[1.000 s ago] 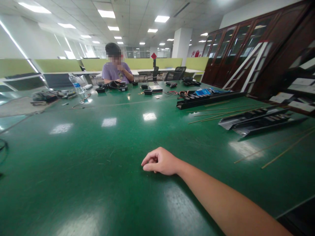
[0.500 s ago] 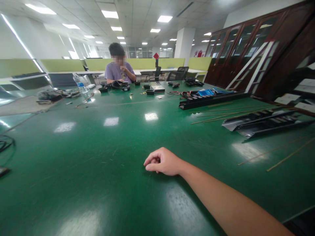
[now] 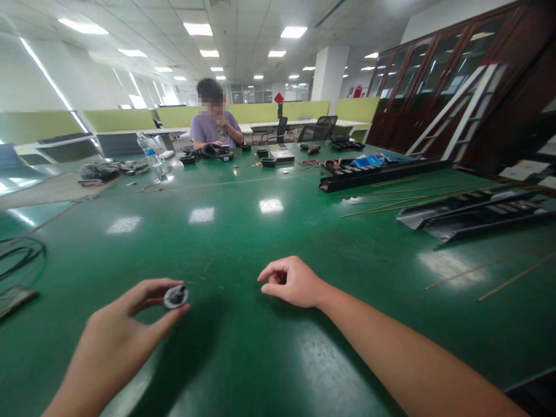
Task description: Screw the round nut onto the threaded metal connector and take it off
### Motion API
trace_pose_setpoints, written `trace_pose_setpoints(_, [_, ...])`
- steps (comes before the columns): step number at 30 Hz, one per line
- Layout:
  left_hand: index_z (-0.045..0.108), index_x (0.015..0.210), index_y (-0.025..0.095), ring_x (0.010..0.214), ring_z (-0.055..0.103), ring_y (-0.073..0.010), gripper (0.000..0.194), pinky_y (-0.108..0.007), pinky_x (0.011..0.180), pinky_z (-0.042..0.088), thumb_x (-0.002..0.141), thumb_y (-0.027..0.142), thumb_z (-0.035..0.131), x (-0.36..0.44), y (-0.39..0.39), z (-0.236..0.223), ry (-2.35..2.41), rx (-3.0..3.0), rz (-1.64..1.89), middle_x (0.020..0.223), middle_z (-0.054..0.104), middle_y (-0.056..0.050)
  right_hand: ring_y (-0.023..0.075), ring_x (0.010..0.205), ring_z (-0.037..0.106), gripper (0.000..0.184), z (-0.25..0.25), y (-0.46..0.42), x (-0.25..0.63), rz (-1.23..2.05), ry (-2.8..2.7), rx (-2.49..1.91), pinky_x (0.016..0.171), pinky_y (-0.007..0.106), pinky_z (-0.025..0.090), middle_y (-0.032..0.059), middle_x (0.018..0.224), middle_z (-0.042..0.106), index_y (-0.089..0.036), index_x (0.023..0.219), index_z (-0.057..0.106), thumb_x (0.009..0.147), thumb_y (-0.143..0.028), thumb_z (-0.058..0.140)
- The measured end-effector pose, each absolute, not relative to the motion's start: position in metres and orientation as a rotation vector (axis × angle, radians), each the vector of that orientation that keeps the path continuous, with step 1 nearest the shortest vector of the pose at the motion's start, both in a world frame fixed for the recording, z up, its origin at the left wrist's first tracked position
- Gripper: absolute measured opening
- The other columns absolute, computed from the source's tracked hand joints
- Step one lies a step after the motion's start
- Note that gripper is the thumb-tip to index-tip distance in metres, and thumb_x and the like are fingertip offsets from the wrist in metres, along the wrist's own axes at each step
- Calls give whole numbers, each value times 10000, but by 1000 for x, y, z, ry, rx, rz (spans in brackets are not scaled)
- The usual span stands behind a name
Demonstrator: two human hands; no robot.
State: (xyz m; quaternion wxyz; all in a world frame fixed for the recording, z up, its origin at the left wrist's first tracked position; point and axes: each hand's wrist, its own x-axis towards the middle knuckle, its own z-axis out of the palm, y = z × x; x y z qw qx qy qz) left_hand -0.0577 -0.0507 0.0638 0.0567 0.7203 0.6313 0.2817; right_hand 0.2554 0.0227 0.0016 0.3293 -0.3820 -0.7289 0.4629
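Over the green table [image 3: 234,240], left hand [image 3: 121,327] pinched on a round piece [image 3: 175,297], right hand [image 3: 296,284] loosely curled

On the green table [image 3: 304,231], a bottle [image 3: 150,153] is seen toward the far left, and a looped cable [image 3: 30,250] is cut off by the left edge. Thin rods [image 3: 382,208] are laid between a long black rail [image 3: 386,174], topped with blue parts [image 3: 373,160], and two shorter channels [image 3: 460,218]. A person [image 3: 215,130] in purple is seen at the far side. A ladder [image 3: 467,116] is set before dark cabinets [image 3: 438,72]; yellow-green partitions [image 3: 299,110] are ranged behind.
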Motion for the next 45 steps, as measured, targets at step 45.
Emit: trace_pose_setpoints(45, [626, 1156, 250, 947, 652, -140, 287, -245, 857, 523, 877, 269, 687, 24, -19, 10, 1157, 2393, 985, 1047, 688, -11, 159, 766, 625, 232, 10, 10, 252, 654, -2161, -837, 735, 270, 471, 15, 844, 678, -191, 965, 681, 740, -176, 732])
